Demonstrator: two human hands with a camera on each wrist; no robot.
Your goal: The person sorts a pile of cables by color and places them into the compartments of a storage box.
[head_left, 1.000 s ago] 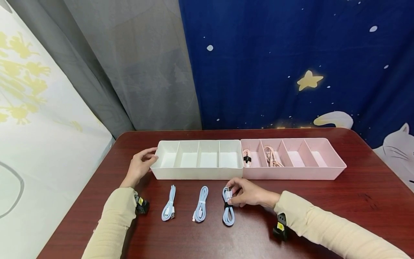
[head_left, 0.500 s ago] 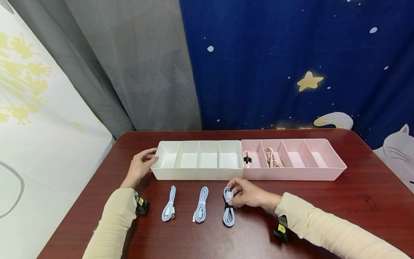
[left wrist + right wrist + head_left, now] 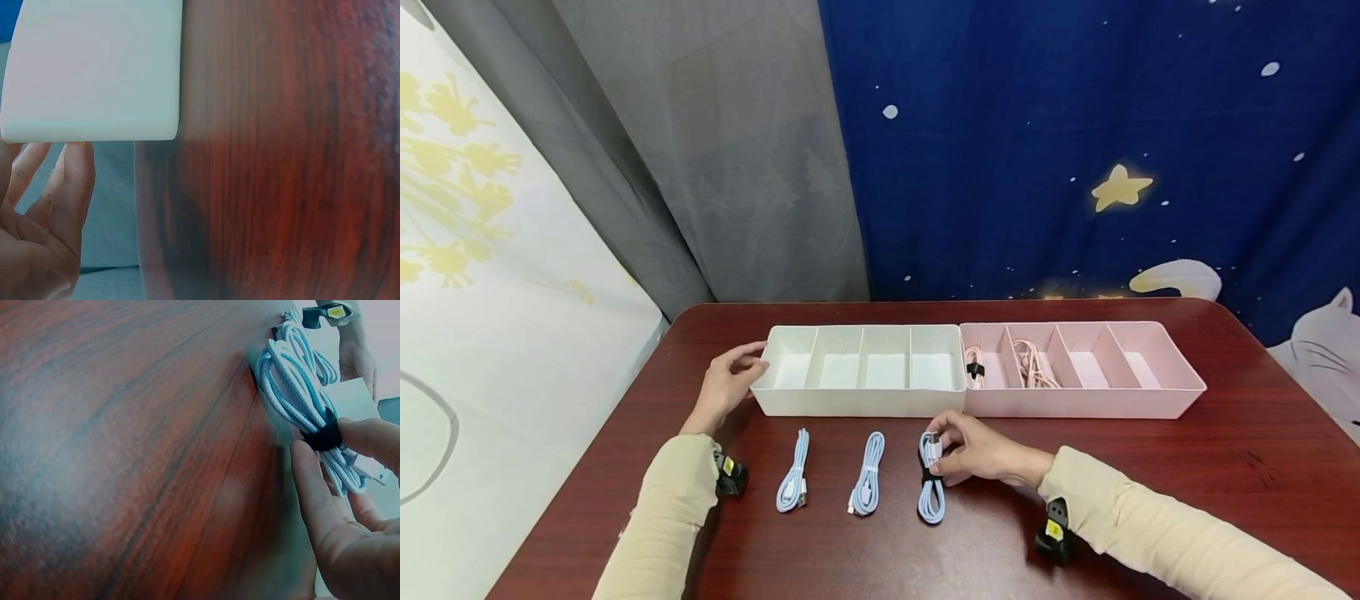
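Observation:
My left hand (image 3: pixel 724 383) rests its fingertips against the left end of the white divided storage box (image 3: pixel 857 403); in the left wrist view its fingers reach up to the box's end wall (image 3: pixel 94 75). With thumb and fingers, my right hand (image 3: pixel 985 450) pinches a coiled light-blue USB cable (image 3: pixel 932 502) around its black strap (image 3: pixel 322 436). That cable lies in front of the join between the boxes. Two other coiled blue cables, one in the middle (image 3: pixel 867 479) and one on the left (image 3: pixel 792 483), lie on the table between my hands.
A pink divided box (image 3: pixel 1082 403) adjoins the white one on its right. Its first compartment holds a strapped pink cable (image 3: pixel 974 367), its second a loosely coiled pink cable (image 3: pixel 1032 367). The dark red wooden table (image 3: pixel 1247 433) ends near the curtains (image 3: pixel 1000 167) behind.
Almost nothing differs. The whole view shifts very slightly, while both hands, the boxes and the cables keep their places.

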